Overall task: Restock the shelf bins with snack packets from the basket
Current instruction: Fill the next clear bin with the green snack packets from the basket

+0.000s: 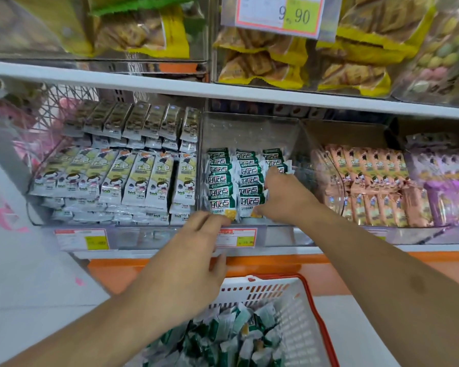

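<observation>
A clear shelf bin (pixel 255 128) in the middle of the shelf holds rows of green-and-white snack packets (pixel 221 181). My right hand (pixel 284 194) reaches inside the bin and is closed on packets of the third row, pressing them against the second row. My left hand (pixel 196 250) rests at the bin's front lip, its fingertips touching the front packets of the left row. Below stands a white basket (pixel 300 313) with a red rim, holding a loose heap of the same green packets (pixel 239 337).
A bin of pale yellow-white packets (pixel 133 176) sits to the left, with peach packets (pixel 368 181) and purple packets (pixel 451 178) to the right. Bags of crackers (pixel 276 59) fill the shelf above. Price tags (pixel 236 238) hang along the shelf edge.
</observation>
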Available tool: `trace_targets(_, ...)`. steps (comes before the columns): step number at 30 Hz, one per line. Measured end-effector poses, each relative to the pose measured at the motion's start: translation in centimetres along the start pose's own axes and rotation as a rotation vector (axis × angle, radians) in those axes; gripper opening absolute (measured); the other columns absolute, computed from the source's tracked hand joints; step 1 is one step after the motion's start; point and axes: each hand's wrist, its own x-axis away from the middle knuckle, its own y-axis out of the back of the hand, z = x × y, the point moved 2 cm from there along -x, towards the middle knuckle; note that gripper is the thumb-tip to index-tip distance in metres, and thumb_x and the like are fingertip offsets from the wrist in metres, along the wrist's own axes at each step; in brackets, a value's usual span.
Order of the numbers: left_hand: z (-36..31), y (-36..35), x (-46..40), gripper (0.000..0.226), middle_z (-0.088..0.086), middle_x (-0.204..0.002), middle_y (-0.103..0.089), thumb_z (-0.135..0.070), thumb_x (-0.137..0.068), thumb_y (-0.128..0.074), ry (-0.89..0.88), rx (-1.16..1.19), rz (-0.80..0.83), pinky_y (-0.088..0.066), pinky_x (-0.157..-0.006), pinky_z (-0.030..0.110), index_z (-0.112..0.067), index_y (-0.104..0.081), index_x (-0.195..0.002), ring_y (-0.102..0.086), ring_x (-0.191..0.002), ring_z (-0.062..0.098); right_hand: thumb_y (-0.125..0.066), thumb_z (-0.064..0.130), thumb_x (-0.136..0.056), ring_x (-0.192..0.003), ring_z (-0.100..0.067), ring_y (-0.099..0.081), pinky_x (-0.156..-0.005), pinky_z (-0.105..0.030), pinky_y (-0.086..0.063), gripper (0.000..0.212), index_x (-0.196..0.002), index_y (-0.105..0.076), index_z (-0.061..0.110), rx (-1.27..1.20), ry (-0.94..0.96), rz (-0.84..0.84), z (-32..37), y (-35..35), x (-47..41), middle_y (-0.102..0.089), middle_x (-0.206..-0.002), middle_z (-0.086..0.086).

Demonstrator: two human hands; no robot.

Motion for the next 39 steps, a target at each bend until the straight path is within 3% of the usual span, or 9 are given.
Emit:
trace_targets(11,0.7,-0.1,0.4,0.060,-0.029,-0.131,-0.034,-0.026,-0.100,-0.058,-0.060,0.023,-0.038,-0.039,-0.104,0.013,-0.038,-0.035,-0.155,-0.050,-0.114,-0.002,-0.086,0.035,-0.085,-0.089,-0.026,-0.061,-0.074,-0.037,-0.054,0.080,-0.141,-0.035,0.010,0.025,-0.034,-0.002,-0.4,1.7,2.0,-0.057,-0.103,-0.007)
trace_targets(16,1.0,0.3,1.6,0.057,-0.036,-0.142,-0.029,-0.024,-0.099,-0.060,-0.087,0.053,-0.042,-0.042,-0.099,0.011,-0.039,-0.041,-0.151,-0.053,-0.116,-0.002,-0.078,0.025,-0.091,-0.077,-0.019,-0.065,-0.053,-0.028,-0.043,0.053,-0.131,-0.044,0.013,-0.063,-0.036,-0.013,-1.3,2.7,3.9,-0.065,-0.093,-0.007)
trace_targets(21,1.3,1.4,3.2,0.030,-0.028,-0.117,-0.049,-0.024,-0.097,-0.062,-0.026,0.068,-0.066,-0.051,-0.079,0.016,-0.045,-0.054,-0.117,-0.061,-0.092,-0.007,-0.070,0.034,-0.098,-0.067,-0.017,-0.067,-0.063,-0.038,-0.056,0.022,-0.107,-0.052,0.025,-0.179,0.103,-0.151,-0.2,3.8,7.2,-0.068,-0.073,0.003)
trace_targets(24,3.0,1.3,3.9,0.014,-0.021,-0.107,-0.062,-0.028,-0.095,-0.065,0.052,0.045,0.004,-0.050,-0.078,0.016,-0.037,-0.060,-0.105,-0.062,-0.091,-0.005,-0.076,0.029,-0.094,-0.067,-0.023,-0.064,-0.069,-0.047,-0.056,0.018,-0.090,-0.059,0.023,-0.435,0.188,-0.035,2.2,3.3,10.3,-0.067,-0.075,-0.005)
trace_targets(27,6.7,-0.2,5.0,0.014,-0.009,-0.110,-0.067,-0.034,-0.092,-0.067,0.161,-0.106,0.123,-0.055,-0.086,0.031,-0.033,-0.062,-0.105,-0.066,-0.096,0.009,-0.073,0.035,-0.096,-0.071,-0.020,-0.067,-0.073,-0.046,-0.058,0.018,-0.088,-0.064,0.022,-0.376,0.229,0.271,4.2,-0.9,12.8,-0.068,-0.078,-0.002)
trace_targets(31,12.2,-2.6,6.7,0.049,0.013,-0.126,-0.056,-0.043,-0.095,-0.063,0.385,-0.337,0.300,-0.052,-0.094,0.038,-0.010,-0.050,-0.128,-0.058,-0.120,0.031,-0.064,0.043,-0.102,-0.087,-0.015,-0.059,-0.074,-0.035,-0.048,0.026,-0.117,-0.064,0.022,-0.017,0.235,0.620,5.1,-10.5,14.9,-0.065,-0.104,0.005)
trace_targets(34,14.9,-4.7,8.5,0.057,0.018,-0.137,-0.049,-0.042,-0.101,-0.055,0.536,-0.393,0.441,-0.050,-0.098,0.041,-0.001,-0.043,-0.139,-0.055,-0.125,0.033,-0.062,0.040,-0.102,-0.087,-0.020,-0.058,-0.073,-0.037,-0.053,0.059,-0.152,-0.041,0.017,0.112,0.173,0.770,4.3,-18.5,15.3,-0.059,-0.111,-0.007)
trace_targets(36,16.1,-6.4,9.4,0.052,0.018,-0.136,-0.054,-0.035,-0.102,-0.053,0.562,-0.394,0.506,-0.052,-0.098,0.036,0.001,-0.048,-0.139,-0.058,-0.122,0.030,-0.061,0.038,-0.101,-0.081,-0.023,-0.059,-0.065,-0.038,-0.053,0.079,-0.164,-0.017,0.020,0.138,0.095,0.757,3.8,-22.8,15.2,-0.059,-0.128,-0.016)
trace_targets(39,16.9,-8.3,10.1,0.081,0.026,-0.142,-0.051,-0.031,-0.101,-0.054,0.625,-0.350,0.530,-0.053,-0.090,0.031,0.018,-0.014,-0.152,-0.062,-0.119,0.029,-0.060,0.034,-0.097,-0.070,-0.022,-0.057,-0.055,-0.032,-0.044,0.089,-0.166,-0.003,0.024,0.064,-0.119,0.585,3.0,-26.8,14.6,-0.066,-0.097,-0.008)
